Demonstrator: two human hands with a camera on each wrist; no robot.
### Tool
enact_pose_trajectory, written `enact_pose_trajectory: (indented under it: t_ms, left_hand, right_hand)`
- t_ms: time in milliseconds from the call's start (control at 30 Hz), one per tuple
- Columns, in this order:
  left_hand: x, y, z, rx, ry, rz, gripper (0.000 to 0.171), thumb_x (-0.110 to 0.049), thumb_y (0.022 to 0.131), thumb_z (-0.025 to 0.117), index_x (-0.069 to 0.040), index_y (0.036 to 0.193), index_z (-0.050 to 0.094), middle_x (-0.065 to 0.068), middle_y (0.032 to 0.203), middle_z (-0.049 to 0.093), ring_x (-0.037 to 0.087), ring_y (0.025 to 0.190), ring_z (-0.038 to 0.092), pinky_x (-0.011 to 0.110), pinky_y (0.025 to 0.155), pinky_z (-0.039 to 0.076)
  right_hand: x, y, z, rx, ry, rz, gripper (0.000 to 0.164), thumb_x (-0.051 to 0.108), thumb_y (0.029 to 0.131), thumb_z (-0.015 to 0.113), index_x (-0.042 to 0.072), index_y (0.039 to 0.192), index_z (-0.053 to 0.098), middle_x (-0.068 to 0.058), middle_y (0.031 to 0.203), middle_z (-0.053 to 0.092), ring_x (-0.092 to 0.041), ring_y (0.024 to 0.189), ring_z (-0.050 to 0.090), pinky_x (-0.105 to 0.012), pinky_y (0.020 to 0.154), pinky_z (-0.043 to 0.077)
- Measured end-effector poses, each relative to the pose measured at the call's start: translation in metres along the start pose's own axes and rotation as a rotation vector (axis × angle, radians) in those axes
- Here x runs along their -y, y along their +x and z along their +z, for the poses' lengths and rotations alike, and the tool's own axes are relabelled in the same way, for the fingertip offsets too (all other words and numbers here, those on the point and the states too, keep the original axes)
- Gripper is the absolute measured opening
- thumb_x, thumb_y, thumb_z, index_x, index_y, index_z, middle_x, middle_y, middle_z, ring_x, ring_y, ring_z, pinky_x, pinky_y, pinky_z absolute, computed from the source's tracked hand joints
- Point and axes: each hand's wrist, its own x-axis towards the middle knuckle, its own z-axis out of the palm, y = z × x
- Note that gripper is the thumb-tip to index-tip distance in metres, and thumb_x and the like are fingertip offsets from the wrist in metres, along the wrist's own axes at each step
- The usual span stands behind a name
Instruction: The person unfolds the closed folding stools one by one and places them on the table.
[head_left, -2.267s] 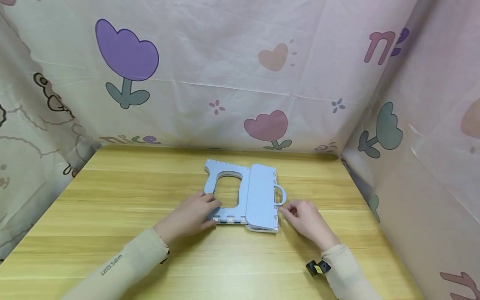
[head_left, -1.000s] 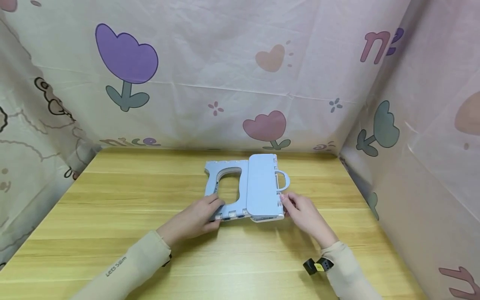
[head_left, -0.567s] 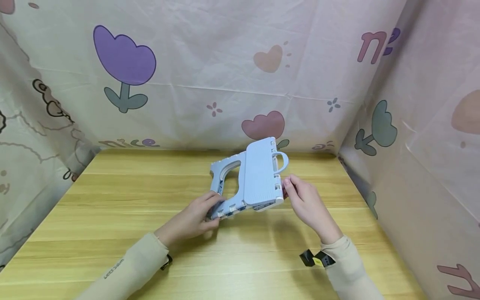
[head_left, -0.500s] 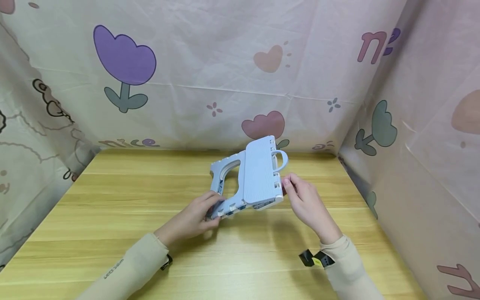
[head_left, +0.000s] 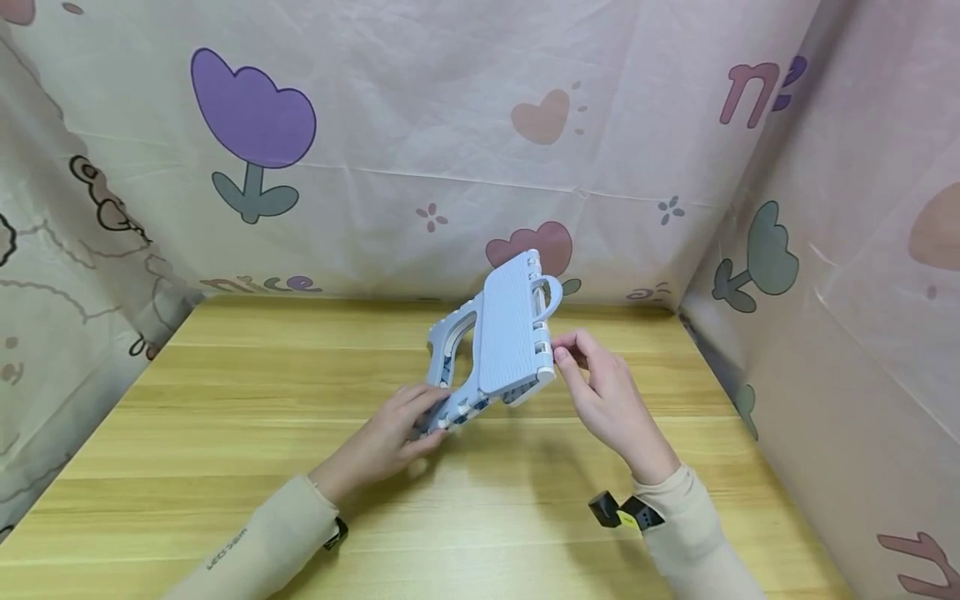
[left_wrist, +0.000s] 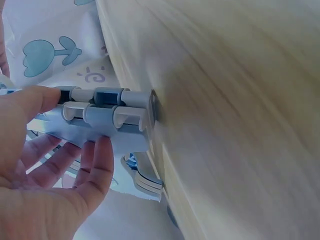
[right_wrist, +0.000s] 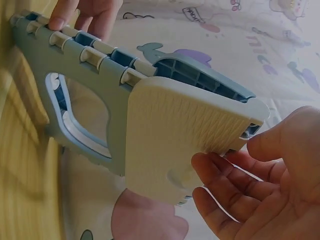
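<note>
A light blue plastic folding stool (head_left: 513,329), folded flat, stands tilted over the table. Its ribbed seat panel faces up, and its small loop handle (head_left: 553,298) is at the upper right. The leg end with the large oval opening points down to the left, touching the table in the left wrist view. My left hand (head_left: 397,425) grips the hinged near side of the legs, thumb on one face and fingers on the other (left_wrist: 95,165). My right hand (head_left: 603,387) pinches the seat's hinged edge below the handle; the thumb and fingers (right_wrist: 220,180) lie on opposite sides.
The stool is over a wood-grain table (head_left: 262,375). A printed cloth (head_left: 420,108) hangs behind the table's back edge and along both sides. Each wrist wears a strap; a black camera (head_left: 606,508) sits on the right one.
The stool, flat on the table at first, has been raised at its seat end and tilted steeply. My right hand has moved up with that edge; my left hand stays low at the leg end.
</note>
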Motion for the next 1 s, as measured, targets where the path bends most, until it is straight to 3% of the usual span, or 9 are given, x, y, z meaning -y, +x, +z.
enact_pose_trajectory:
  t_ms: [233,467,767,1000]
  left_hand:
    - [-0.008,-0.004,-0.003,0.02,-0.058,-0.067,0.053,-0.01,0.097,0.079,-0.002,0.147,0.061,0.014,0.131,0.071,0.021,0.101,0.073,0.029,0.082,0.066]
    - [-0.009,-0.002,-0.001,0.07,-0.169,-0.122,0.052,-0.012,0.099,0.077,-0.002,0.148,0.059,0.015,0.131,0.07,0.023,0.103,0.075,0.017,0.081,0.063]
    - [-0.009,0.004,0.004,0.064,-0.232,-0.15,0.055,-0.011,0.097,0.08,-0.002,0.147,0.06,0.013,0.125,0.072,0.021,0.1,0.075,0.019,0.082,0.064]
    - [-0.01,0.012,0.009,0.077,-0.306,-0.181,0.057,-0.014,0.099,0.079,-0.007,0.152,0.058,0.013,0.133,0.071,0.02,0.104,0.076,0.023,0.089,0.064]
  right_hand:
    - [0.012,0.006,0.005,-0.005,0.053,-0.082,0.017,0.013,0.112,0.056,0.004,0.123,0.067,-0.007,0.117,0.075,-0.019,0.108,0.071,-0.041,0.102,0.06]
    - [0.019,0.007,0.008,0.008,0.076,-0.102,0.021,0.012,0.11,0.059,0.009,0.13,0.067,-0.001,0.124,0.074,-0.015,0.111,0.071,-0.033,0.101,0.06]
    - [0.025,0.011,0.011,0.026,0.136,-0.142,0.034,0.012,0.109,0.062,0.011,0.143,0.065,-0.002,0.133,0.072,-0.015,0.115,0.073,-0.038,0.105,0.06]
    - [0.025,0.014,0.015,0.032,0.183,-0.183,0.046,0.012,0.108,0.065,0.014,0.153,0.06,-0.004,0.137,0.071,-0.017,0.117,0.075,-0.039,0.105,0.061]
